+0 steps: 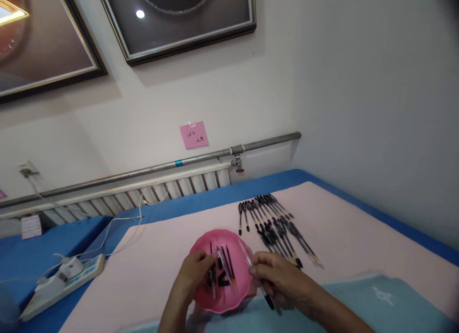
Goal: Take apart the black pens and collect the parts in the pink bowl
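Observation:
A pink scalloped bowl stands before me, with several dark refills, clear pen tubes and black caps inside. Over its left side is my left hand, fingers pinched on a slim pen part; its exact kind is hard to make out. To the right of the bowl, my right hand grips a clear pen barrel with a black end, tilted with its clear end over the bowl's rim. Beyond that hand, several black-capped pens lie in rows, the nearer group overlapping.
A pink cloth covers the blue table, and a teal cloth lies along its near edge. At left are a power strip with chargers and white cables. A radiator and pipe run along the wall.

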Tool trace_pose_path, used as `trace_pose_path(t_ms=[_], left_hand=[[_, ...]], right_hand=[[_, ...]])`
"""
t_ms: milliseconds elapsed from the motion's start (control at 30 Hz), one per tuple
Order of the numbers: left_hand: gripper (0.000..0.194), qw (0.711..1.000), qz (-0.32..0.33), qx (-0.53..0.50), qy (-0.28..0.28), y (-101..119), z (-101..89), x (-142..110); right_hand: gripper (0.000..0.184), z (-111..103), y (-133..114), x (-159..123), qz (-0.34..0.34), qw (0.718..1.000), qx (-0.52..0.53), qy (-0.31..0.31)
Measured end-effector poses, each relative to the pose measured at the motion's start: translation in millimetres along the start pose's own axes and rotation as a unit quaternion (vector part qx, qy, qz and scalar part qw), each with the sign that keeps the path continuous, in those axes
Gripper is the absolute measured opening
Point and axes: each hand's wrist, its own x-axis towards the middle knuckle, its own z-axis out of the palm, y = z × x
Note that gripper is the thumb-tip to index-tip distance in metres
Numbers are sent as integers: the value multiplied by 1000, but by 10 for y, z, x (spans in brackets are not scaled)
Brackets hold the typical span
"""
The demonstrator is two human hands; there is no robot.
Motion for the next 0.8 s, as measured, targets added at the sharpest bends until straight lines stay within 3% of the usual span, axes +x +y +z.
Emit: trace_pose_path(t_ms=[167,333,433,533,600,667,800], left_hand=[[28,999,33,21,-10,84,190,-100],[20,975,122,141,-118,183,550,-359],[18,960,163,209,-86,185,714,-450],[20,959,180,205,-75,158,761,-444],[25,969,157,164,-94,137,746,-422],[29,979,97,93,-151,121,715,-408],[45,961,24,-13,-274,121,659,-402]], right_hand=[[16,20,-10,18,-20,995,86,45],[27,33,-17,39,-46,982,163,82],[29,45,-8,45,-46,980,169,92],[29,51,-18,29,-55,979,170,99],[29,47,-36,9,-71,978,174,90],[29,35,-56,-11,-92,976,189,66],[27,11,-62,-20,-121,962,241,32]])
